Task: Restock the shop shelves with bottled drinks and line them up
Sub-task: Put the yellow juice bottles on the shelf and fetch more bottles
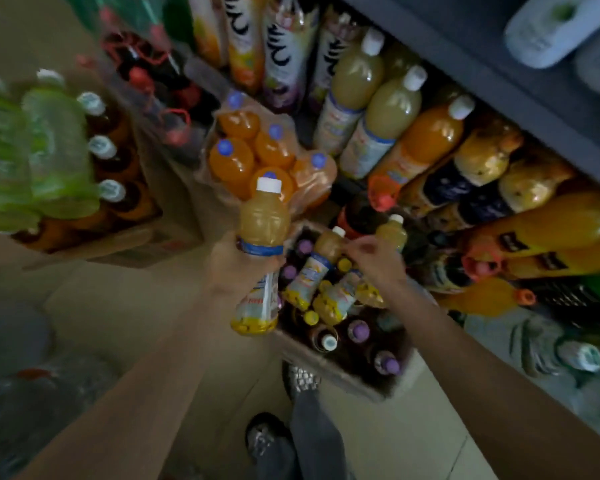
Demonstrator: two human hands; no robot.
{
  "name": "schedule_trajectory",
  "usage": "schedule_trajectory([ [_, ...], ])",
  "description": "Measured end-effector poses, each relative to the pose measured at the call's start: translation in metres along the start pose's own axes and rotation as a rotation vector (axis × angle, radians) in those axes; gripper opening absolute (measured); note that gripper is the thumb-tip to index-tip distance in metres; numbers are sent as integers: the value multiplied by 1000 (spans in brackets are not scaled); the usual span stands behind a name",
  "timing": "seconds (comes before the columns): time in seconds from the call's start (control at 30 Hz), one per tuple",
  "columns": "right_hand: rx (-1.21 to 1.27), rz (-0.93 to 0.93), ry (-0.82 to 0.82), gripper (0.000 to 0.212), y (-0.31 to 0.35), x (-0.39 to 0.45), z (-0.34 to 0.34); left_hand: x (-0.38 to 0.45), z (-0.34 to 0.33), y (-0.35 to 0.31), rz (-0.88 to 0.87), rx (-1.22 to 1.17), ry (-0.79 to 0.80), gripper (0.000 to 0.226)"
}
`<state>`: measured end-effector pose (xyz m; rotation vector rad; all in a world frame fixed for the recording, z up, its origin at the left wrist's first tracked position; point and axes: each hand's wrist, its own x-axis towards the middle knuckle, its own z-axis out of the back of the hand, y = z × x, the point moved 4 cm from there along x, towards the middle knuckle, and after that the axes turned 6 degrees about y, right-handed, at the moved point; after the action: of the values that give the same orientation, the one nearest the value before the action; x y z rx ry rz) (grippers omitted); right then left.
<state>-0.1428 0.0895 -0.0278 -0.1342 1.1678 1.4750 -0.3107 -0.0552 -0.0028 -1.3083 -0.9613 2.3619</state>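
Grey shelf (492, 81) crowded with glossy plastic bottles, soft cardboard box (343, 372) of capped drinks below, left hand (236, 261) wrapped round white-capped juice bottle (262, 251) above it, blurred right hand (371, 254) pinching second juice bottle (321, 265) in the box.

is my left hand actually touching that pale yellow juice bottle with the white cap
Touching. The head view shows the left hand wrapped around the middle of the pale yellow juice bottle with the white cap, holding it upright above the floor.
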Motion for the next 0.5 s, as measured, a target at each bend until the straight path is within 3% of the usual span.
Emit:
schedule_trajectory([
  [0.03, -86, -117, -207, 34, -23, 12, 20, 4, -10, 0, -6, 34, 26, 46],
  [0.07, -144, -254, -279, 47, -47, 24, 30, 7, -21, 1, -11, 64, 47, 49],
  [0.13, -180, -461, -170, 74, -85, 49, 18, 12, -40, 4, -31, 87, 84, 46],
  [0.2, -164, -515, -96, 83, -103, 71, -6, 14, -54, 4, -52, 71, 137, 33],
  [0.3, 6, -485, -39, 67, -103, 77, -15, 10, -56, 2, -34, 23, 143, 28],
  [0.43, 505, -523, 427, 32, -53, 22, 12, -17, -23, -45, 83, -23, 31, 40],
  [0.5, 568, -488, 592, 13, 6, -26, 40, -43, 7, -97, 108, -35, -5, 55],
])
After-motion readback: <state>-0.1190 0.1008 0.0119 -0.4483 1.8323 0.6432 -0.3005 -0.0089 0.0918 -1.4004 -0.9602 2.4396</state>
